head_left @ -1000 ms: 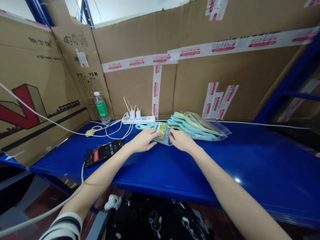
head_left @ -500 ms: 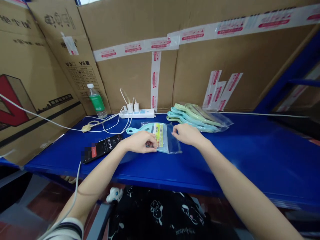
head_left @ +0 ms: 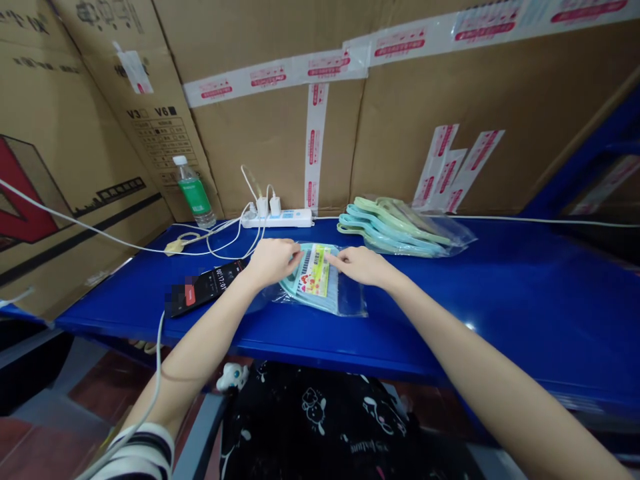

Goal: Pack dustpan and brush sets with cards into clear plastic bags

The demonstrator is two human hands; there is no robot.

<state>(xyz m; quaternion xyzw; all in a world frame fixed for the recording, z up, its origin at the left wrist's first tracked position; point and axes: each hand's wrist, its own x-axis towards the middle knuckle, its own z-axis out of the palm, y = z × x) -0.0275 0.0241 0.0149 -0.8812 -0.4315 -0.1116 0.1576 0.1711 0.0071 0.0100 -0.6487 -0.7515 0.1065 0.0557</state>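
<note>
A light-blue hand brush point(head_left: 333, 301) lies on the blue table inside a clear plastic bag, a yellow and white label card point(head_left: 316, 280) showing on its face. Its handle is mostly covered by my left hand point(head_left: 274, 262), which is closed over that side of the bag, thumb close to the card. From the right, my right hand point(head_left: 364, 265) reaches the card's upper edge with its thumb, the other fingers curled at the bag's far side. Fingertips of both hands are partly hidden. Behind my right hand is a pile of similar blue and green bagged pieces point(head_left: 395, 227).
To the left lies a phone point(head_left: 207, 288) with a timer on it. A white power strip point(head_left: 280, 218) with plugs and loose cables stands at the back, near a green-labelled bottle point(head_left: 195, 195). Taped cardboard point(head_left: 260, 140) walls the table point(head_left: 425, 327). A white cable hangs across my left arm.
My left hand has moved up and left from the bag's near edge onto the handle side. My right hand has shifted inward onto the card. The brush has turned slightly, and the view has tilted.
</note>
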